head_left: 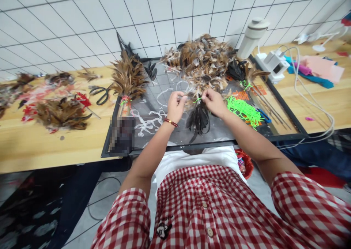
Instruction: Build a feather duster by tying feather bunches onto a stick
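Note:
A bundle of black feathers [197, 119] lies in front of me with its tips toward me. A thin green cord [196, 100] goes around its stem end. My right hand [215, 102] is closed in a pinch on the cord beside the stems. On the other side, my left hand [176, 104], wearing a beaded bracelet, is closed with thumb and forefinger together. What it pinches is too fine to make out. Behind both hands spreads a big heap of brown feathers [205, 59]. Tangled bright green cord [244, 112] lies right of my right hand.
A black-framed board [298, 135] lies under the work. Brown feather bundles [127, 77], scissors [101, 94] and white strips [149, 123] are leftward. A white bottle [252, 37], a power adapter [275, 64], a trailing cable [297, 84] and thin rods [271, 108] are rightward.

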Tool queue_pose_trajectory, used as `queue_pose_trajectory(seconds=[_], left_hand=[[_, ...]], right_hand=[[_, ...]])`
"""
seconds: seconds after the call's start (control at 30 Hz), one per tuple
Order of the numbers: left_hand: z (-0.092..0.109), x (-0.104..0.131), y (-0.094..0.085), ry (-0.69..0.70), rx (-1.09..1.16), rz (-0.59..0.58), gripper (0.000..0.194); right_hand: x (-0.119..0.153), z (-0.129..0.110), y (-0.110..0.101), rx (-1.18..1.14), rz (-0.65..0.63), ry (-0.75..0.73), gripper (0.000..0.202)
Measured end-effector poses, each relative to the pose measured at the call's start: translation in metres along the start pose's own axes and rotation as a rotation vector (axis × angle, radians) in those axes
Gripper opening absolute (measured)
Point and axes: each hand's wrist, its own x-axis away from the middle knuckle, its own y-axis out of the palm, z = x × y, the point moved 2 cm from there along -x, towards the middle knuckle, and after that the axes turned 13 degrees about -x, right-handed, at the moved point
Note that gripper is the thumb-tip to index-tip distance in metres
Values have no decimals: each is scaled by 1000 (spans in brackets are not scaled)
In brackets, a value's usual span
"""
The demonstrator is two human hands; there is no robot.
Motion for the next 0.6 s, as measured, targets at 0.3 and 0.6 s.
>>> queue_pose_trajectory(seconds=[0.3, 0.6], left_hand=[[20, 14, 7, 141, -174, -184, 17], [29, 18, -8, 230, -288, -129, 27]], right_hand=[[3, -9, 7, -138, -61, 9, 32], [5, -16, 8, -95, -86, -47, 37]])
